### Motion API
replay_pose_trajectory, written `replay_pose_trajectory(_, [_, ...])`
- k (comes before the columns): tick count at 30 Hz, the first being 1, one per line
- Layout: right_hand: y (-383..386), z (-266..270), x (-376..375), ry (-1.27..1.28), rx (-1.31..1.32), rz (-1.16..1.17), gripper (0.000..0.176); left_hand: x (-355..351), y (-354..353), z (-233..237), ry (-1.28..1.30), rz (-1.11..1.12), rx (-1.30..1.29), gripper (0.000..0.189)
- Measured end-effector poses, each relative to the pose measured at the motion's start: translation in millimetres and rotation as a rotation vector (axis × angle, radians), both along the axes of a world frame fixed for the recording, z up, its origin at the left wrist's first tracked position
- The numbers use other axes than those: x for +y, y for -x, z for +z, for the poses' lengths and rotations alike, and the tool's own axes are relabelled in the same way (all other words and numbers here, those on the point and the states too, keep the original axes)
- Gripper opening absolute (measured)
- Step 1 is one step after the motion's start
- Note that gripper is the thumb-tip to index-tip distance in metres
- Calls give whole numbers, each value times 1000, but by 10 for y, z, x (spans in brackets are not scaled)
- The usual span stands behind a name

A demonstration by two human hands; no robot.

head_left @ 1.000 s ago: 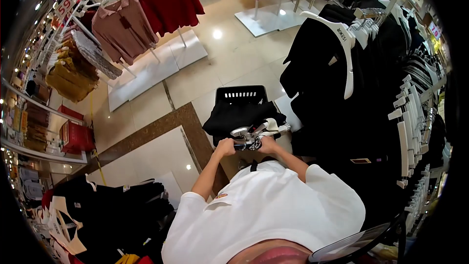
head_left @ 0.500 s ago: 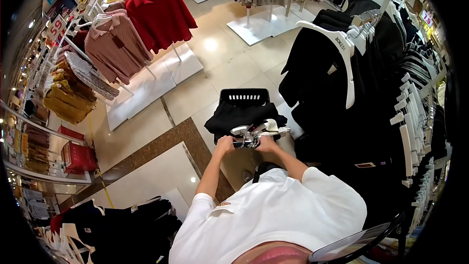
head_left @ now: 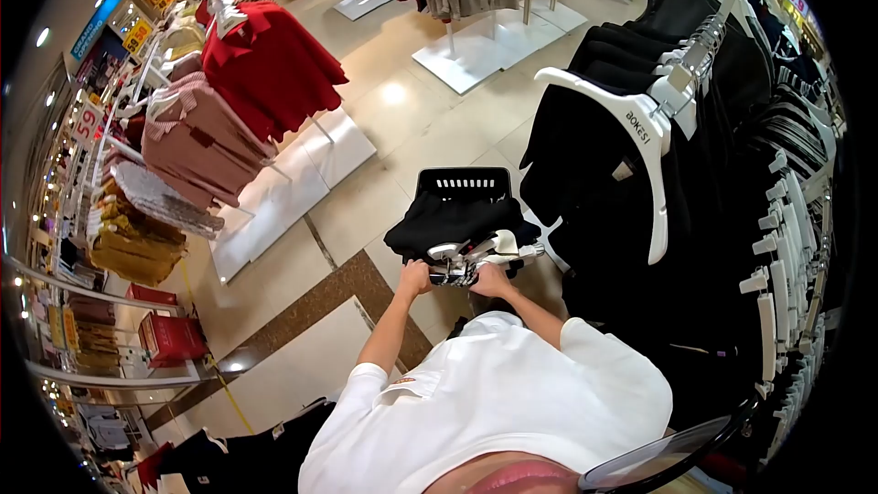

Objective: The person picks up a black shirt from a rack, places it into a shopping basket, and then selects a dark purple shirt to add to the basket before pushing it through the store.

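Observation:
In front of my body is a black plastic shopping basket (head_left: 462, 173) with a row of slots along its far side. Folded black clothes (head_left: 448, 222) fill it, and white hangers (head_left: 505, 243) lie on top at the near end, poking out to the right. My left hand (head_left: 417, 280) is closed around the near left of the basket. My right hand (head_left: 493, 282) is closed on the near edge too, beside the hangers. What part each hand grips is partly hidden by the fingers and hangers.
Close on the right hangs a rack of black garments (head_left: 604, 165) on white hangers. At left, a red top (head_left: 265, 59) and a pink shirt (head_left: 201, 142) stand over a white platform (head_left: 283, 201). Another white platform (head_left: 476, 59) lies ahead; red boxes (head_left: 169, 340) sit at lower left.
The view has shifted, and the black garments on the right look nearer and larger. Both hands keep their hold on the basket, which stays in front of me.

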State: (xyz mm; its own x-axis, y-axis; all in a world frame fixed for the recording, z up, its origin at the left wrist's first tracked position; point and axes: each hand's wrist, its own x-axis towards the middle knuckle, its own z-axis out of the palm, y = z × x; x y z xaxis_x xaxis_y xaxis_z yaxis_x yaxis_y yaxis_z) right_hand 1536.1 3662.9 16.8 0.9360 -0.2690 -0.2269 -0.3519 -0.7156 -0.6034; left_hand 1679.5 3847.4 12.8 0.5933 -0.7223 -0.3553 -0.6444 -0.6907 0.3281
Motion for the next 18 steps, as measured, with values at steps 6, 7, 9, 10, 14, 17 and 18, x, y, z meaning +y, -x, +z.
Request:
replay_pose_trajectory(6, [-346, 185, -172, 18, -21, -106, 25, -332, -456, 42, -46, -9, 30, 29])
replay_pose_trajectory(7, [-420, 83, -205, 27, -17, -114, 24, -380, -536, 56, -64, -14, 44, 28])
replay_pose_trajectory(9, [-515, 107, -257, 8, -16, -155, 24, -460, -674, 36, -31, -45, 3, 26])
replay_pose_trajectory(10, [-567, 193, -282, 2, -17, -171, 24, -508, -752, 35, -32, -54, 14, 26])
replay_pose_trajectory(14, [-793, 151, -403, 21, 9, -198, 24, -696, -1071, -49, -29, -116, 15, 25])
replay_pose_trajectory(17, [-972, 103, -482, 46, 20, -253, 23, -863, -1278, 51, -22, -147, 4, 25])
replay_pose_trajectory(18, [-1050, 101, -514, 78, 20, -276, 25, -909, -1371, 6, 1, -165, 1, 24])
